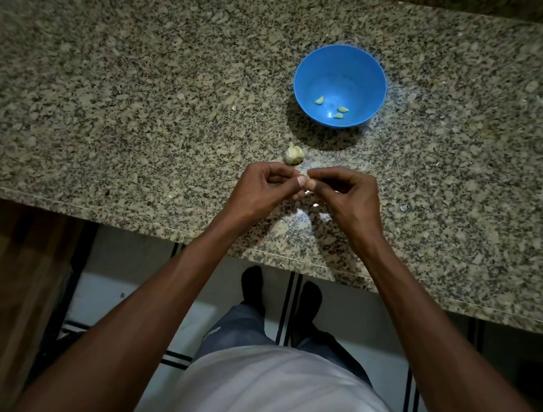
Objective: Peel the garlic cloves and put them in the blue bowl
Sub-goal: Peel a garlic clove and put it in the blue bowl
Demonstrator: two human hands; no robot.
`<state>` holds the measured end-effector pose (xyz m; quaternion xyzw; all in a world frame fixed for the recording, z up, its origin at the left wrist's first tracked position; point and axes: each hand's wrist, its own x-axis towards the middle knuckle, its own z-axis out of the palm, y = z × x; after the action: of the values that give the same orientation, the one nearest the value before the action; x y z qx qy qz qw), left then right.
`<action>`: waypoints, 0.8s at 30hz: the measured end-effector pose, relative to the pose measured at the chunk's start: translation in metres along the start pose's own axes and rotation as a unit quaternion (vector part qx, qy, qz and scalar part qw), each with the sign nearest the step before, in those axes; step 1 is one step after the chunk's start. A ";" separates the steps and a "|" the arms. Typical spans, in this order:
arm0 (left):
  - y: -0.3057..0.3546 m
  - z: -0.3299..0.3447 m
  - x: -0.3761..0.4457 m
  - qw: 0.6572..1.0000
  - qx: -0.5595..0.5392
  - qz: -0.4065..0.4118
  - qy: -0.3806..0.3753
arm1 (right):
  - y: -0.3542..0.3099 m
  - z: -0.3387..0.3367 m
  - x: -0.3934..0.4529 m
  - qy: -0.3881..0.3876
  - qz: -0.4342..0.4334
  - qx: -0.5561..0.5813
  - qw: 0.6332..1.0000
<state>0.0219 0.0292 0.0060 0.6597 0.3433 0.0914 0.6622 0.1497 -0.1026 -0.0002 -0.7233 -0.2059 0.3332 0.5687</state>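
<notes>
A blue bowl (341, 73) stands on the granite counter (138, 102) with three peeled garlic cloves (319, 100) in its bottom. A partly broken garlic bulb (294, 154) lies just in front of the bowl. Below it my left hand (265, 187) and my right hand (347, 195) meet fingertip to fingertip above the counter. Together they pinch a small garlic clove (307, 178), which my fingers mostly hide.
Small bits of garlic skin (315, 206) lie on the counter under and beside my hands. The counter's front edge (157, 225) runs just below my wrists. Below it are a tiled floor and my feet.
</notes>
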 end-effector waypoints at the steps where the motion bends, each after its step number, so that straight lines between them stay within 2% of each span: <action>1: 0.000 0.000 0.000 1.000 -0.003 0.000 0.001 | 0.000 0.001 -0.001 0.004 -0.003 0.001 1.000; 13: 0.001 0.010 0.000 0.996 -0.068 -0.029 0.059 | -0.001 0.004 -0.005 0.017 0.059 0.128 0.990; 18: 0.000 0.014 0.001 0.995 -0.035 -0.013 0.087 | -0.003 0.005 -0.005 0.023 0.082 0.143 0.986; 24: -0.004 0.012 0.002 0.993 0.044 0.033 0.104 | -0.004 0.002 -0.005 0.016 0.062 0.090 0.994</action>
<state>0.0294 0.0199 0.0001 0.6861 0.3924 0.1657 0.5897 0.1450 -0.1036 0.0051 -0.6860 -0.1204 0.3736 0.6126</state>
